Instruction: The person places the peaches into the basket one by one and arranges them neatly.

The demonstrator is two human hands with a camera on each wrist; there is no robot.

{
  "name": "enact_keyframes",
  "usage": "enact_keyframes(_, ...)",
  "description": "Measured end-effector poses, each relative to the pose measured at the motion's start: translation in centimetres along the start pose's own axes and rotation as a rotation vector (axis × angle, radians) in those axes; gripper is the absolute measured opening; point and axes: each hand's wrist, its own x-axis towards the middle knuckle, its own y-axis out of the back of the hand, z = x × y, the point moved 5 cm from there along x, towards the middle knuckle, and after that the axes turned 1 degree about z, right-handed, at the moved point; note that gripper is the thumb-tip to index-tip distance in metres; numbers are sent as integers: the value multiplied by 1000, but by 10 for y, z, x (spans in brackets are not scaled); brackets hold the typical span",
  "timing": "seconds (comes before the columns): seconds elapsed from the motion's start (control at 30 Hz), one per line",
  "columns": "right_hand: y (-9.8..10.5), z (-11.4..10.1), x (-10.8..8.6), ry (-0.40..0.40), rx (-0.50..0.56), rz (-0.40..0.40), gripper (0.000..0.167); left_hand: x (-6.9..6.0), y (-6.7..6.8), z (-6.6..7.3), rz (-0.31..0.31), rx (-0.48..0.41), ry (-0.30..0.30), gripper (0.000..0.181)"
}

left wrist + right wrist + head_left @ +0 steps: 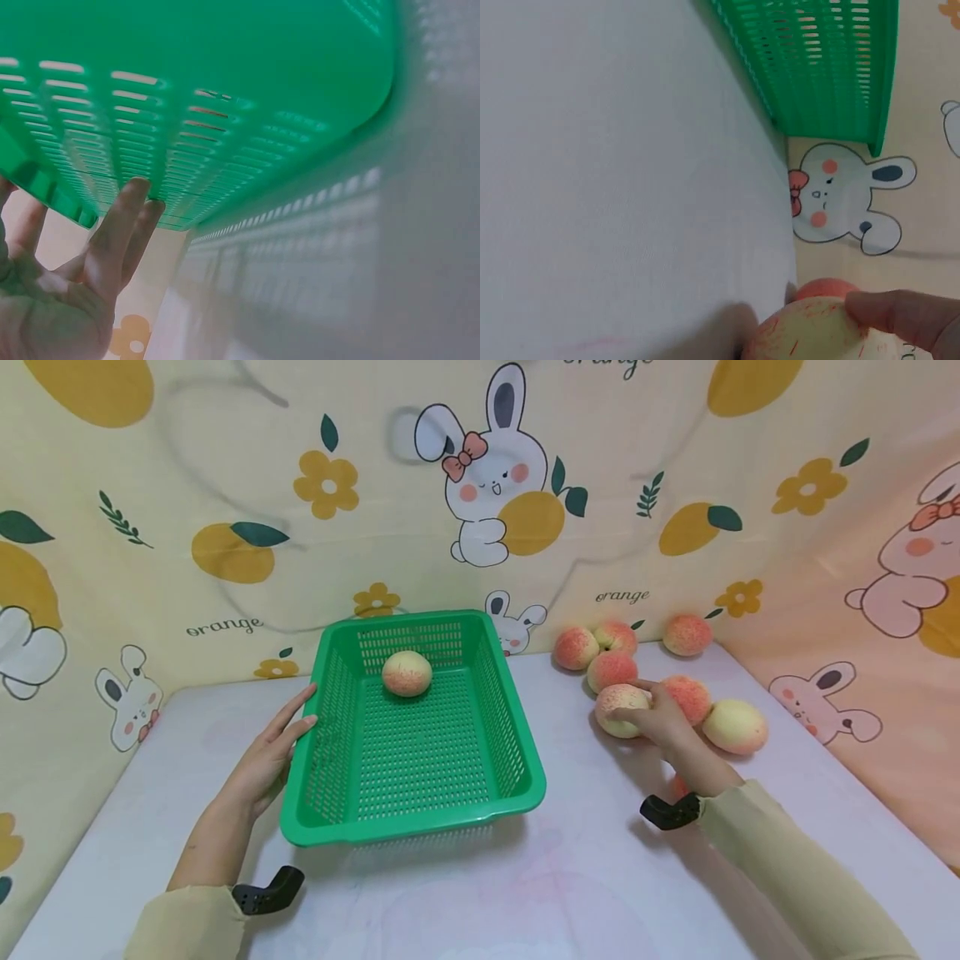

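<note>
A green plastic basket [420,822] with slotted walls stands on the table, one pale pink-speckled peach [407,674] lying inside toward its back. At the basket's left side is my left hand [264,766], its fingers rather straight. Two of those fingertips [133,187] touch the slotted outer wall in the left wrist view. On the right, my right hand [667,724] grips a pale yellow peach with red flecks [619,710], thumb on the near side and fingers at the back. The right wrist view shows one digit on this peach [802,337]; the other fingers are hidden there.
Around the right hand lie more peaches: a group of three [576,648] behind it, one red peach [687,635] at the back, another [686,697] and a yellow one [735,727] to the right. A printed cloth [337,560] backs the white table [570,877].
</note>
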Motion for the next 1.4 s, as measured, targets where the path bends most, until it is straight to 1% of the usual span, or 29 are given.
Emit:
enact_keyframes(0.1, -4, -5, 0, 1, 26, -8, 84, -1, 2, 0, -1, -8, 3, 62)
enact_keyframes(0.17, -9, -13, 0, 11, 76, -9, 81, -3, 3, -1, 2, -5, 5, 61)
enact_keyframes(0.33, -20, -44, -2, 69, 212, -26, 75, -6, 5, -3, 7, -7, 11, 61)
enact_keyframes(0.43, -26, -64, -1, 98, 247, -45, 71, -7, 5, -4, 9, -12, 11, 61)
enact_keyframes(0.6, -43, -92, 4, 95, 320, -86, 71, -5, 4, -5, 9, 14, 6, 61)
enact_keyframes(0.7, -53, -107, 7, 75, 338, -99, 74, -3, 3, -6, 5, 26, 6, 61)
enact_keyframes(0.77, -61, -118, 8, 75, 331, -112, 74, -2, 2, -6, 3, 20, 7, 61)
enact_keyframes(0.83, -69, -129, 9, 76, 350, -131, 74, -1, 1, -5, 0, 10, 9, 61)
enact_keyframes(0.97, -87, -149, 11, 96, 374, -156, 70, -1, 1, -4, 0, 17, 7, 60)
enact_keyframes(1.1, -102, -164, 14, 112, 372, -154, 68, -1, 0, -1, 2, 35, -1, 61)
enact_keyframes(1.27, -120, -175, 19, 101, 382, -168, 67, -1, 0, -2, 15, 36, 1, 62)
enact_keyframes(1.4, -132, -180, 23, 99, 368, -165, 66, 1, -1, -2, 11, 35, -4, 61)
